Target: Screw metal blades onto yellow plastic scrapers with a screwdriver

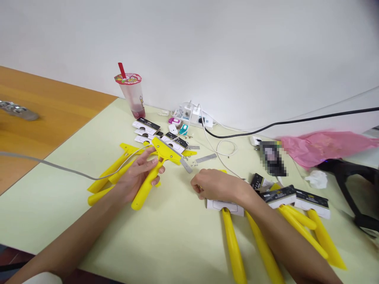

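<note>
My left hand is closed around the neck of a yellow scraper, its wide head tilted up. A grey metal blade sticks out at the right end of that head. To the right, my right hand is low over the table with its fingers curled together; what they hold, if anything, is hidden. Small screws and a loose metal blade lie between and beyond the hands. Under and behind my left hand are more yellow scrapers.
Carded yellow scrapers lie beneath and beside my right forearm. Black-and-white cards lie near a drink cup with a red straw. A power strip, cables, a pink plastic bag and a crumpled tissue are farther back.
</note>
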A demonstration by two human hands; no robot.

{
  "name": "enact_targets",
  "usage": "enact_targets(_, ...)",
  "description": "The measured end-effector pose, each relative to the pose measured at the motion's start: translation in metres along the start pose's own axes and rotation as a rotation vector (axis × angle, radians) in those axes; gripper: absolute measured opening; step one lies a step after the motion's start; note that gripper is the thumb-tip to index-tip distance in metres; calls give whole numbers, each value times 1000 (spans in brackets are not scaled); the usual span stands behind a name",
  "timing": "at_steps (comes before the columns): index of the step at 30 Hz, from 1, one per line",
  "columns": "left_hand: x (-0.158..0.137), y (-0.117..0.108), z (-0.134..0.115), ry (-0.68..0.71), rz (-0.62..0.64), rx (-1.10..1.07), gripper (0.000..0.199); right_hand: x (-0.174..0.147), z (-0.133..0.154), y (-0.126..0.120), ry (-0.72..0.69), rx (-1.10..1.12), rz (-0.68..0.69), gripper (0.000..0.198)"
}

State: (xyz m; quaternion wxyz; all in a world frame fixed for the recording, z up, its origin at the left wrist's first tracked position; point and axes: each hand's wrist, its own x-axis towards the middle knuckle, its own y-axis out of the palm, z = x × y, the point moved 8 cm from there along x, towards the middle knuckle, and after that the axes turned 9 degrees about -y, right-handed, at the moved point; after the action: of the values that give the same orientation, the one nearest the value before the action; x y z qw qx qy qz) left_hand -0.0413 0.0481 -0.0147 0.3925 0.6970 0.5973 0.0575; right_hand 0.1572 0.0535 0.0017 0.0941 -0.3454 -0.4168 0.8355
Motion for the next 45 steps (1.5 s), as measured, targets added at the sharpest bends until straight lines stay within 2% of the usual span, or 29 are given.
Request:
enact_targets(7, -1, 2, 3, -8, 9, 9, 42, 2, 4, 1, 5, -10, 50, 13)
enact_targets(12, 0, 2, 5, -14, 17, 40, 41, -2, 2, -4, -9, -6, 63, 9)
enact_targets(14, 0, 4, 8, -33, 16, 60, 42, -6, 3, -14, -54, 18, -3, 11)
enact_targets(17, -1, 10, 15, -88, 29, 117, 45, -17, 9, -39, -166, 52, -219, 13)
enact_targets(20, -2, 18, 30, -189, 82, 179, 48, -27, 16, -63, -252, 68, -456, 12)
enact_targets(23, -3, 24, 43, -259, 160, 230, 49, -27, 20, -71, -287, 82, -577, 12)
enact_targets(31, -5, 30, 55, -281, 269, 292, 45, -10, 30, -62, -296, 103, -600, 13)
enact_targets(38, -6, 29, 57, -252, 272, 316, 43, -6, 33, -55, -265, 10, -625, 21)
enact_targets(45, -7, 30, 58, -250, 275, 314, 43, -7, 29, -61, -242, 160, -708, 9)
